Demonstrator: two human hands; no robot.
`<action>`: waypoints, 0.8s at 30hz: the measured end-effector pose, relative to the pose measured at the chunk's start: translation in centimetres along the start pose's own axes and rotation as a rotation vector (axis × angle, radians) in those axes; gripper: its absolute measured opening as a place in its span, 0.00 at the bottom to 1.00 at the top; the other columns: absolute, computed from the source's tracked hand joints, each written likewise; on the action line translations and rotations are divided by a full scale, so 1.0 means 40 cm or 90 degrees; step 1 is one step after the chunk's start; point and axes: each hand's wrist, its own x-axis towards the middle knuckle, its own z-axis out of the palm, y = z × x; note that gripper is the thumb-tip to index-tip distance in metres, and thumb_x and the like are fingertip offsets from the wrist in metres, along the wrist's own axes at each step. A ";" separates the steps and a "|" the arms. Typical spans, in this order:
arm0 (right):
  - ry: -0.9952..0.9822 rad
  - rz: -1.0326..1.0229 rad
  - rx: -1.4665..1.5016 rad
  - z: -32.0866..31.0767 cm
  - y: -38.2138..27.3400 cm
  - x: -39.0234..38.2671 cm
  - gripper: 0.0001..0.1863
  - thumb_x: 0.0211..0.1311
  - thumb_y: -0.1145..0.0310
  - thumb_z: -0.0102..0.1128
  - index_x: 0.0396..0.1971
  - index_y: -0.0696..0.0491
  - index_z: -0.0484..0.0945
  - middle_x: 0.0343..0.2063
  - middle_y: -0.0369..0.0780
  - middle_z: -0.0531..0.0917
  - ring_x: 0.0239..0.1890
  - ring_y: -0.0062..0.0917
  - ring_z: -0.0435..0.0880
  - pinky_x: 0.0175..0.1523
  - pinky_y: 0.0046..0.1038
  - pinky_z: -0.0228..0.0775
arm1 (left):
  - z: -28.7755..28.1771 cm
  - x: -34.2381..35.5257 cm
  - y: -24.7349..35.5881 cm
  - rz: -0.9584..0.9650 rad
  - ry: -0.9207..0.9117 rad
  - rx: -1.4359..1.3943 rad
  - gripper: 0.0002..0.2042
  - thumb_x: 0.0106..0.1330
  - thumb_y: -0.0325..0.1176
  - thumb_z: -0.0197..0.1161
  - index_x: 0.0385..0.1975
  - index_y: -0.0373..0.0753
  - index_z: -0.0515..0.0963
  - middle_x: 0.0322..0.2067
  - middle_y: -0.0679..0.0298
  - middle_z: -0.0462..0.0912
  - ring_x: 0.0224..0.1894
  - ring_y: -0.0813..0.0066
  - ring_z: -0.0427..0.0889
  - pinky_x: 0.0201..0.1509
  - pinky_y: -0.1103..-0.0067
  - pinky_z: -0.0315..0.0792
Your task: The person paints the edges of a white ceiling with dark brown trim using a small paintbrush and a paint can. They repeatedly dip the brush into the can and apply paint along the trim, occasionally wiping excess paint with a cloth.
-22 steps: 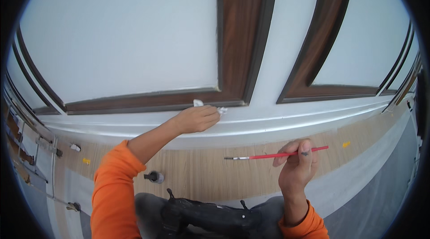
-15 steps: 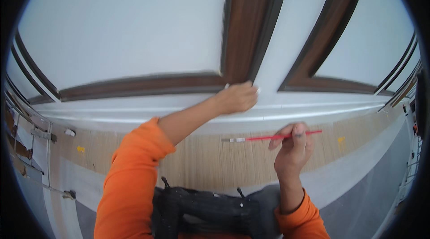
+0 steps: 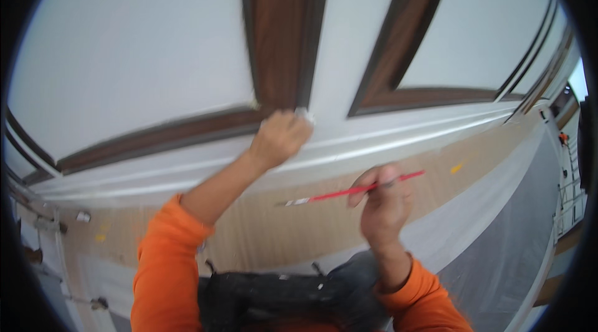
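My left hand point(image 3: 281, 139) is closed on a small white wad point(image 3: 304, 116), cloth or paper, which shows at its fingertips. That hand presses at the lower corner of a dark brown wooden frame point(image 3: 281, 39) on the white wall panel point(image 3: 143, 39). My right hand point(image 3: 385, 204) pinches a thin paintbrush point(image 3: 327, 194) with a red handle, held level above the floor, away from the wall. Its metal ferrule and bristles point left, and the handle's end sticks out past the fingers.
A second brown frame point(image 3: 389, 52) stands to the right. White skirting point(image 3: 349, 151) runs along the wall's foot, above a wood-look floor point(image 3: 261, 232) with yellow marks. Grey flooring point(image 3: 492, 270) lies at the right. Metal frames point(image 3: 56, 226) stand at the left edge.
The view has shifted and tilted, so the frames sit further left. My left hand stays at the same corner with the white wad showing more; the right still holds the brush.
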 end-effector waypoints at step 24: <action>0.107 -0.025 -0.069 -0.002 0.022 0.007 0.18 0.80 0.56 0.50 0.32 0.54 0.75 0.21 0.37 0.73 0.18 0.21 0.73 0.23 0.25 0.69 | -0.232 -0.322 0.006 -0.084 -0.044 -0.076 0.11 0.57 0.32 0.67 0.39 0.51 0.86 0.42 0.68 0.84 0.44 0.64 0.81 0.47 0.70 0.78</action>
